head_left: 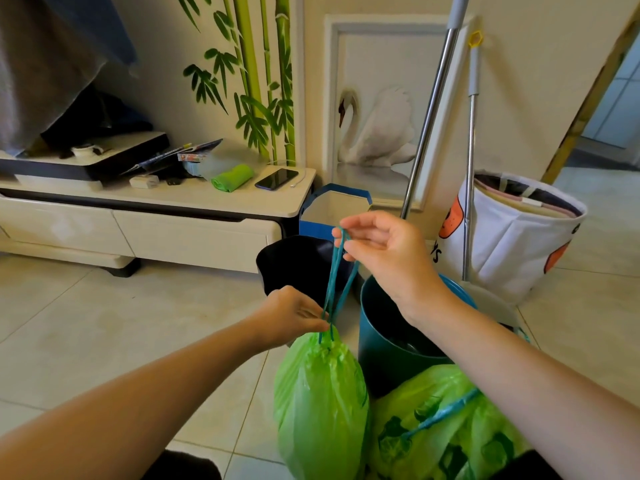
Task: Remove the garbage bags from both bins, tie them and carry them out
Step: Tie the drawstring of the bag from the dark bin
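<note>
A full green garbage bag (320, 407) hangs in front of me, its neck gathered by a teal drawstring (335, 275). My right hand (384, 251) pinches the top loop of the drawstring and holds it up taut. My left hand (294, 315) pinches the strings just above the bunched neck. A second green garbage bag (446, 431) with its own teal drawstring lies on the floor at lower right, partly under my right forearm. Behind the bags stand a black bin (294, 261) and a teal bin (388, 337), both without liners.
A low white TV cabinet (194, 220) runs along the left wall, carrying a phone (276, 178) and a green roll of bags (232, 177). A blue paper bag (334, 209), two mop handles (427, 123) and a white fabric basket (516, 233) crowd the back right. Tiled floor (104, 323) spreads to the left.
</note>
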Motion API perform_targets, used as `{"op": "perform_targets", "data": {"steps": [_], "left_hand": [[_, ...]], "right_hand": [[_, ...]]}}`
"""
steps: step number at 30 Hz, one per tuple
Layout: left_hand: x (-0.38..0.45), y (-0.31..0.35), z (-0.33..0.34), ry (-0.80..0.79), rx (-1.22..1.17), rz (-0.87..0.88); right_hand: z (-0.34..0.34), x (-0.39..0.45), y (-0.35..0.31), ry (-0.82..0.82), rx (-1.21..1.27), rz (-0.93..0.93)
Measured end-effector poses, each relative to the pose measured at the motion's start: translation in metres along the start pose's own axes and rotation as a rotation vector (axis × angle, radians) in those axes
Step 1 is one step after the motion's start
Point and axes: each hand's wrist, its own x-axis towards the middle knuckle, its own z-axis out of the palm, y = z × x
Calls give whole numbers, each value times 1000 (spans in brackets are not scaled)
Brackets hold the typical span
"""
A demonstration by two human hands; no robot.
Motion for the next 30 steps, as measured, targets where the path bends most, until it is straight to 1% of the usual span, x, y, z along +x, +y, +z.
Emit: {"op": "perform_targets", "data": {"steps": [4,12,15,17,20,22,24,27,30], "left_hand": [[-1,-1,1,57,-17,-8],[-9,-12,-6,74,-291,-152],[-9,-18,-11,74,-355,-213],[-8,-21,-11,88,-372,-238],[-8,-19,-8,83,-334,-210],[-8,-15,-3,49,-281,-166],[-10,-6,1,-14,-182,-101],[-12,9,6,-131,-48,7],[-11,12,10,-193,16,48]], "right_hand": [[-2,4,4,36,-25,11],[-24,11,21,172,-175,89],[-26,12,19,199,-203,69],[-25,11,15,186,-200,30],[-19,6,8,126,-186,-43],[-12,3,4,76,-188,-102],[-7,1,1,53,-186,-148],[-3,1,1,41,-176,-168],[-5,4,3,48,-170,-175]]}}
